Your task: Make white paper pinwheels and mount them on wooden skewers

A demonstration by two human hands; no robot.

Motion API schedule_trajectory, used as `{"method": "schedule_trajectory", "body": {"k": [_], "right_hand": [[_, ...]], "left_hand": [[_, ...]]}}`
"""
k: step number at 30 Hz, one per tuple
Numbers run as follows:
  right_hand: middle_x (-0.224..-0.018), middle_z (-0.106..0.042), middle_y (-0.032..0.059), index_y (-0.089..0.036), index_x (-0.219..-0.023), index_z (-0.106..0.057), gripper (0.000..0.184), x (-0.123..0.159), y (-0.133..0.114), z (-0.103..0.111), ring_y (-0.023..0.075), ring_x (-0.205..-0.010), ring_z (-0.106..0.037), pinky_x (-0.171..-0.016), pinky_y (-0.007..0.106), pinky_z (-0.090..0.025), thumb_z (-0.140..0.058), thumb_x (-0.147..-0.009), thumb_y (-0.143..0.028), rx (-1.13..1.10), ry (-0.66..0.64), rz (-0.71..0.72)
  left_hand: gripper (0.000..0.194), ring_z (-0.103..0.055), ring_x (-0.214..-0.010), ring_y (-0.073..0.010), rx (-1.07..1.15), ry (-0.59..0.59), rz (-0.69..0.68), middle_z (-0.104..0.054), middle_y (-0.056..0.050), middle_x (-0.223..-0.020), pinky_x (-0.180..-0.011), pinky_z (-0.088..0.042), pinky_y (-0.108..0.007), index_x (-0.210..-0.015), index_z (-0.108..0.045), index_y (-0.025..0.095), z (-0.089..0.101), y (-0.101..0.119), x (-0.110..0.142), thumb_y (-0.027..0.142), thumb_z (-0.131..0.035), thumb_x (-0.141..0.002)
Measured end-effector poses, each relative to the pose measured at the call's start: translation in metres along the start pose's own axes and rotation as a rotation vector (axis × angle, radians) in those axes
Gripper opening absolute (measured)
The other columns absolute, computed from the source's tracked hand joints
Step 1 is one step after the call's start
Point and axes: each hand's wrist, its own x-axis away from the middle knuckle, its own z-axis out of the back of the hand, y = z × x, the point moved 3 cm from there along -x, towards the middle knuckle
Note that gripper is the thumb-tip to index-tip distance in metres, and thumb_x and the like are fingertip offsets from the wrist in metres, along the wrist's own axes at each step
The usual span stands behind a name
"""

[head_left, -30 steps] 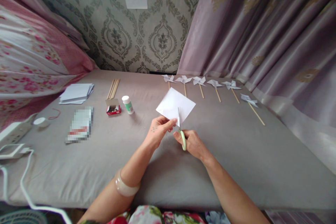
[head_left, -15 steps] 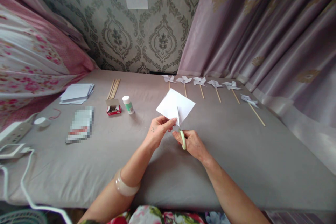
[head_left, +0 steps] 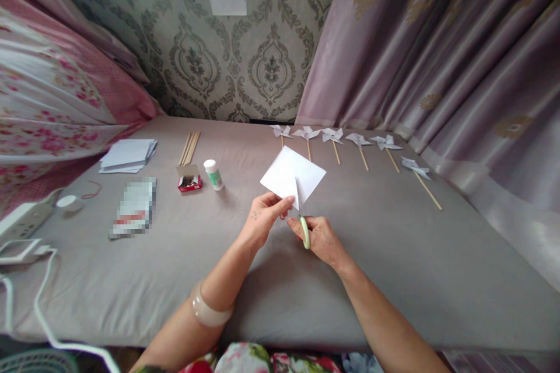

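Here our left hand (head_left: 268, 213) pinches a white paper square (head_left: 287, 170) between thumb and fingers, beside its near corner, above the grey cloth (head_left: 385, 291). Our right hand (head_left: 321, 239) is curled round the pale green handle (head_left: 305, 234) of the scissors (head_left: 297, 193), a blade showing over the paper; six pinwheels (head_left: 332, 135) lie beyond, mostly rightward.

I count six pinwheels (head_left: 332, 135), one pair of scissors (head_left: 305, 234), one square sheet (head_left: 283, 171), one bottle (head_left: 213, 176), one red box (head_left: 190, 187); bunched sticks (head_left: 188, 148) uncountable.
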Motion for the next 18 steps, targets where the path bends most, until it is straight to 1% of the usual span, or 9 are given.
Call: {"method": "schedule_trajectory", "body": {"k": [6,11,18], "right_hand": [[-0.049,-0.039,-0.003,-0.017,-0.052,-0.048,0.052,0.0,-0.0006,-0.0003,0.0097,-0.05,-0.036,-0.047,0.025,-0.027,-0.054,-0.075,-0.062,-0.01,0.0,-0.004],[-0.049,-0.039,-0.0029,-0.017,-0.053,-0.047,0.05,-0.0002,0.0001,-0.0005,0.0096,-0.05,-0.036,-0.048,0.025,-0.027,-0.055,-0.075,-0.061,-0.023,-0.013,-0.013],[-0.05,-0.043,-0.0026,-0.016,-0.053,-0.048,0.049,-0.0007,0.0005,-0.0013,0.0095,-0.05,-0.037,-0.048,0.024,-0.029,-0.057,-0.076,-0.059,-0.064,-0.032,-0.026]], "left_hand": [[0.027,-0.046,-0.052,-0.008,0.064,-0.031,0.022,-0.058,0.0,-0.058,-0.054,-0.034,-0.024,-0.06,-0.063,0.014,0.0001,-0.0019,-0.0003,0.037,-0.077,-0.063],[0.027,-0.047,-0.051,-0.007,0.16,-0.07,0.065,-0.058,0.0,-0.059,-0.054,-0.034,-0.023,-0.061,-0.062,0.013,-0.0007,-0.002,-0.0001,0.036,-0.076,-0.065],[0.029,-0.049,-0.051,-0.006,0.347,-0.101,0.208,-0.059,0.0,-0.06,-0.052,-0.037,-0.021,-0.063,-0.06,0.013,-0.0022,-0.0054,-0.0006,0.032,-0.081,-0.06]]}}
